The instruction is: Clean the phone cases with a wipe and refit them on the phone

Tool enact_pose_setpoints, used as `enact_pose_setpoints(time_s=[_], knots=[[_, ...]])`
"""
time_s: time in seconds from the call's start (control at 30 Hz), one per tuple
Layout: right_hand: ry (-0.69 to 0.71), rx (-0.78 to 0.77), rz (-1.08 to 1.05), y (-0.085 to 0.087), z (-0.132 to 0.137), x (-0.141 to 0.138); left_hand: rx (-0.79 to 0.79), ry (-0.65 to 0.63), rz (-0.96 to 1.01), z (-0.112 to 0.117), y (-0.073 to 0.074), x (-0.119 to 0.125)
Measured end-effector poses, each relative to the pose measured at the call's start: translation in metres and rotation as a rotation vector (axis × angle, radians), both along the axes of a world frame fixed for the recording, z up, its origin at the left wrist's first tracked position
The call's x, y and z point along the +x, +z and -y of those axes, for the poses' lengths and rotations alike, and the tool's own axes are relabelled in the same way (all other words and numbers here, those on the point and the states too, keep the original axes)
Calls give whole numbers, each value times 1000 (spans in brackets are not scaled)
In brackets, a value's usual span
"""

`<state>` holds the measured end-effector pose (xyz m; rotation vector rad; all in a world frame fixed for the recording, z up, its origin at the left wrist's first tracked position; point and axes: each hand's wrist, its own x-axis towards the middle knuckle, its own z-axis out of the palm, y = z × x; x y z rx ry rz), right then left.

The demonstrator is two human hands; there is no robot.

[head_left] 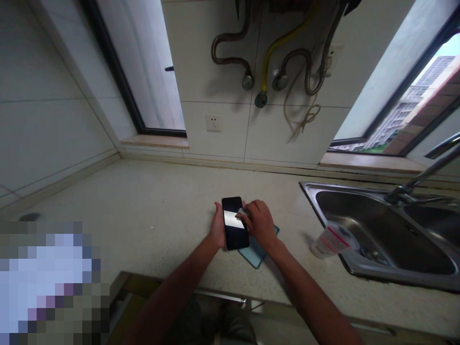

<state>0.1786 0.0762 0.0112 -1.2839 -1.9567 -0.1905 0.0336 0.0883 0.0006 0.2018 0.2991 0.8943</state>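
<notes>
My left hand (217, 227) is wrapped round the left edge of a smartphone (235, 237), holding it screen up above the counter. The screen is dark, with a bright white reflection across its middle. Over the right side of the screen, my right hand (259, 221) has its fingers pinched together. A small greyish thing shows between these fingers and the glass, too little of it to name. Beneath the phone and my right wrist, a light-blue phone case (256, 254) with a darker rim lies on the counter, partly hidden.
On the pale speckled countertop (161, 196), a clear plastic cup (332, 240) with a red band leans by the rim of the steel sink (381, 225). A faucet (413, 184) stands behind the sink. Hoses (268, 57) and a wall socket (213, 123) are on the tiled wall.
</notes>
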Motion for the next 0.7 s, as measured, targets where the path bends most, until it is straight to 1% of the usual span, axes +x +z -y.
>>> enact_pose_setpoints(time_s=[0.13, 0.27, 0.37, 0.47, 0.53, 0.63, 0.7], knots=[[172, -37, 95, 1, 2, 0, 34, -11, 3, -7, -9, -1], [423, -156, 244, 5, 11, -1, 40, -34, -1, -12, -17, -3], [605, -279, 335, 11, 18, 3, 55, -14, 7, -11, -18, -2], [736, -366, 322, 18, 20, 13, 79, 3, 14, -8, -15, -2], [721, -386, 305, 23, 19, 22, 92, 11, 23, -8, -13, -2], [593, -350, 304, 25, 16, 28, 84, 21, 24, -10, -11, -3], [540, -310, 328, 23, 17, 24, 65, 20, 16, -11, -10, -3]])
